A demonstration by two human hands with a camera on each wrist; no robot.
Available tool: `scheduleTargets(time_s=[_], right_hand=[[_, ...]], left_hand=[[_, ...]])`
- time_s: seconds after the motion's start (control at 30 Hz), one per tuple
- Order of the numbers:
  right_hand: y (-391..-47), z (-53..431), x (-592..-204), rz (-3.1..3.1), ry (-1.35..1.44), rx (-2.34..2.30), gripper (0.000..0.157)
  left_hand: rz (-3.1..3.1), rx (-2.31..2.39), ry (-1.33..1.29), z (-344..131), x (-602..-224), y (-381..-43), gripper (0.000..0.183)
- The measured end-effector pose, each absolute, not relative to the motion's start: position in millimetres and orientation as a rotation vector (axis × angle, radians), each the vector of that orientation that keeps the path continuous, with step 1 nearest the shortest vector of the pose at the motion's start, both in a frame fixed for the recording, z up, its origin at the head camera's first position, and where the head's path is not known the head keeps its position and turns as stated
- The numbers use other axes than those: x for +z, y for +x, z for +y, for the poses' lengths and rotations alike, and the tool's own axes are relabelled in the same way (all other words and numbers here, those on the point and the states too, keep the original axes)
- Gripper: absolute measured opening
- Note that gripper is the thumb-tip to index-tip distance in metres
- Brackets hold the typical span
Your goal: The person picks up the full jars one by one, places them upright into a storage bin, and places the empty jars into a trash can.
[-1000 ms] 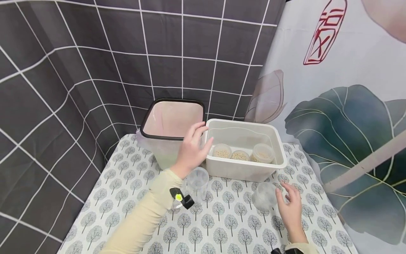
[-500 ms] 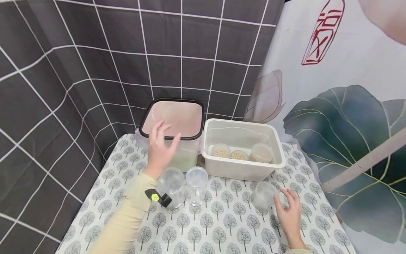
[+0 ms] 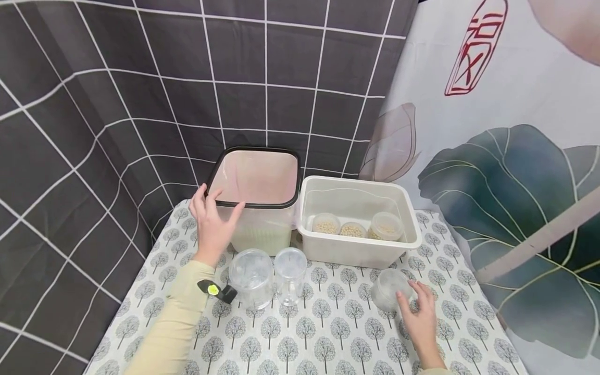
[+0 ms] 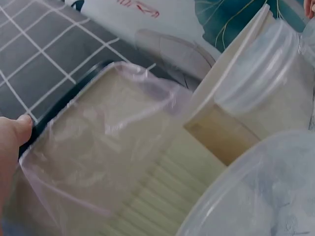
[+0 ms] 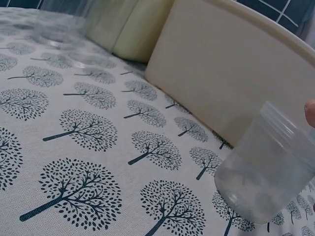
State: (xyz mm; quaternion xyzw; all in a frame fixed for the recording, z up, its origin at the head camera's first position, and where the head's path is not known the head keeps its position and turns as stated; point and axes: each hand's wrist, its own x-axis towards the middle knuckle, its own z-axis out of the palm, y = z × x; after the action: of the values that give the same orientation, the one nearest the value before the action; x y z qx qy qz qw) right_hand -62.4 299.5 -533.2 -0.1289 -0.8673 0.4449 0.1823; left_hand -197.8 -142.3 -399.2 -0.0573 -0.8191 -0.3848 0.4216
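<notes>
My left hand (image 3: 213, 224), fingers spread and loosely bent, is at the left front corner of a bin (image 3: 262, 226) with a black rim and a plastic liner. In the left wrist view the thumb is beside the rim; I cannot tell whether it touches. By the table's right side my right hand (image 3: 421, 320) is at a translucent plastic jar (image 3: 389, 291), thumb and fingertips near its rim, not plainly gripping it. In the right wrist view a fingertip shows beside that jar (image 5: 266, 172). Two clear, lidded jars, a wider one (image 3: 252, 276) and a narrower one (image 3: 290, 278), stand before the bin.
Right of the bin is a white rectangular tub (image 3: 358, 250). Three small translucent containers with pale round beads or beans, such as the right one (image 3: 386, 226), sit inside it. A tree-print cloth (image 3: 323, 333) covers the table. A dark grid curtain (image 3: 244, 104) hangs behind.
My left hand has moved left, from between the bin and tub across the bin's front to its left corner, uncovering the wider jar. My right hand has come slightly closer to the translucent jar.
</notes>
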Motion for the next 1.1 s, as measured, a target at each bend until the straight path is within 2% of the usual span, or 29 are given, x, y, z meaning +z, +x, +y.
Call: scheduleTargets(time_s=[0.2,0.67,1.1], right_hand=[[-62.2,293.5,-534.9,-2.449,-0.378,1.288,0.051],[-69.5,288.7,-550.0,-2.472,-0.35,1.344,0.065],[-72.5,279.4,-564.9,-2.367,-0.338,1.253,0.068]], left_hand=[[-2.089,-0.974,-0.125,-147.0,-402.7,-198.2,0.057],[-2.051,-1.142,-0.062,-144.8,-405.4,-200.3,0.043],[-2.038,-1.246,-0.059,-152.0,-402.3,-198.3,0.039]])
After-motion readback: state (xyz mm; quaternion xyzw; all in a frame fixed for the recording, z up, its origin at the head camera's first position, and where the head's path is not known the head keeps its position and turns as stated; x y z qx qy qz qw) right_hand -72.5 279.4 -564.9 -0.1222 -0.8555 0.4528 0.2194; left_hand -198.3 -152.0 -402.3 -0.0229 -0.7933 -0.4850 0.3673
